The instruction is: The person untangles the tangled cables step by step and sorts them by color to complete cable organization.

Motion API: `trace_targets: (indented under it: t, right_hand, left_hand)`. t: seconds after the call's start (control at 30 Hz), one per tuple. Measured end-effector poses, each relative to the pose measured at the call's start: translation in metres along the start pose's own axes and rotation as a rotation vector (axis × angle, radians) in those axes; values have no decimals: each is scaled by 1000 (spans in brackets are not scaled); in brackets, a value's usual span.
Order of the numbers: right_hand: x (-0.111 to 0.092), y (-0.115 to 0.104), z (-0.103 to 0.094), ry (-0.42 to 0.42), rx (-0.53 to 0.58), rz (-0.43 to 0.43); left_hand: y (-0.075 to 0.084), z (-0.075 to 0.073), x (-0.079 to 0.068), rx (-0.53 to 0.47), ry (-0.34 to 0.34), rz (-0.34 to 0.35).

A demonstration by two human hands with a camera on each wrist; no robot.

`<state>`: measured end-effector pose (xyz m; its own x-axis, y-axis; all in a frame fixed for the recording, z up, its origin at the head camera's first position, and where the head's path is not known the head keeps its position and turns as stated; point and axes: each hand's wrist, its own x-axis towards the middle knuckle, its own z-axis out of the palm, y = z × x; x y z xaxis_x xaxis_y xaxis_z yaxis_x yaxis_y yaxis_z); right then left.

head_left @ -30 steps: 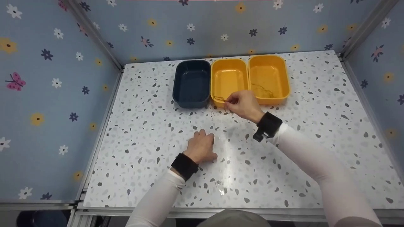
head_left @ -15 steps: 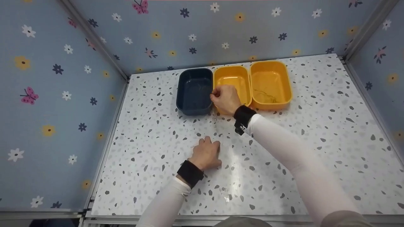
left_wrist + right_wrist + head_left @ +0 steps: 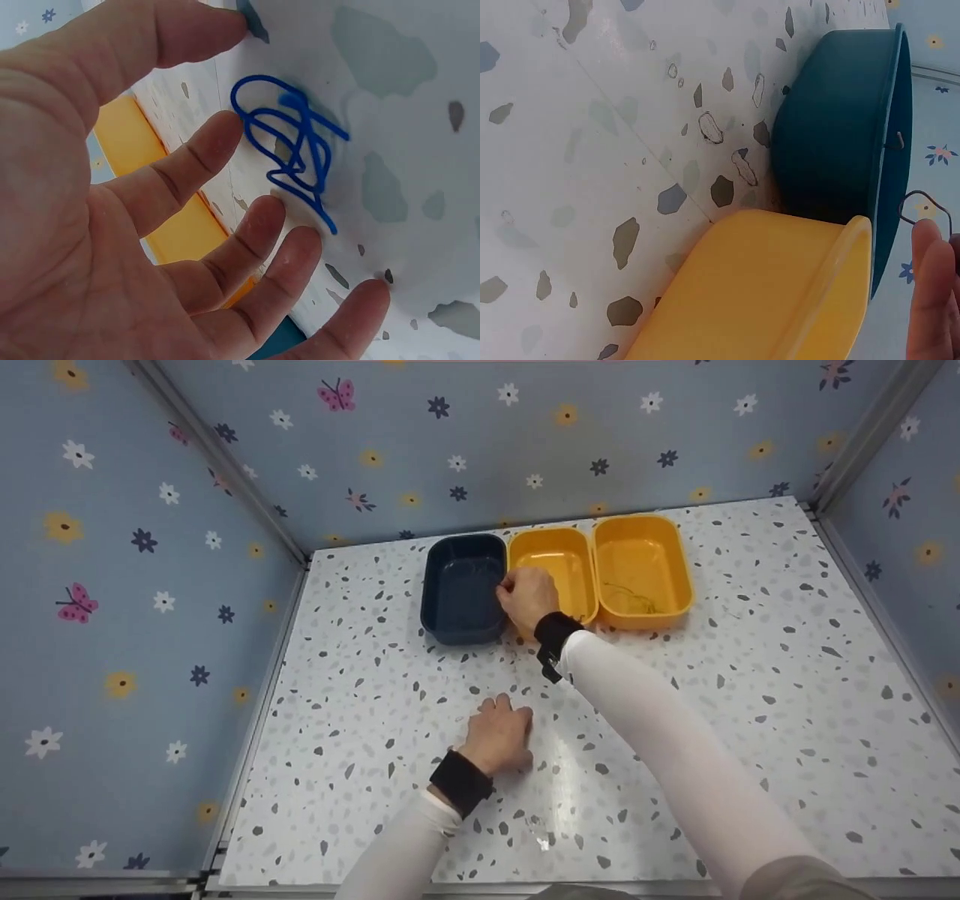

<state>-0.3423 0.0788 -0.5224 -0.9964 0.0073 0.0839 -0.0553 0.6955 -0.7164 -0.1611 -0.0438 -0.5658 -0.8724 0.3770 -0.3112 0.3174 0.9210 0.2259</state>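
Observation:
My right hand [image 3: 529,598] is raised at the side where the navy bin [image 3: 463,636] meets the middle yellow bin [image 3: 581,598]. Its fingertips pinch a thin dark wire [image 3: 934,193], bent into a loop, close by the navy bin's rim in the right wrist view. My left hand [image 3: 501,739] rests on the speckled table with fingers spread and loosely bent. Under it lies a tangled blue wire [image 3: 292,142], seen in the left wrist view; the fingertips are right beside it, not curled round it. The head view hides this tangle beneath the hand.
The right-hand yellow bin [image 3: 645,622] has thin yellow-green strands [image 3: 637,598] lying in it. All three bins stand side by side near the back of the table [image 3: 360,660]. Flowered blue panels [image 3: 555,435] enclose the back and sides.
My right hand has moved left with the wire, from the front of the middle yellow bin to the navy bin's right rim. My left hand stays on the table; the head view has shifted slightly.

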Motion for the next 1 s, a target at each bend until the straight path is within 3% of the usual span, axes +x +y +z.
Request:
trace_targets:
  t: [0.2,0.6,0.8,1.0]
  right_hand:
    - [0,3,7,-62,-64,53]
    - [4,9,8,-86,-65,76]
    - [6,7,14,-115,-28,73]
    - [7,7,19,-125,-67,51]
  left_hand:
    - [0,8,0,83,63,14]
    - [4,13,-4,209,135,44]
    - [3,12,-6,195,130,43]
    - [-5,4,-8,117,66,61]
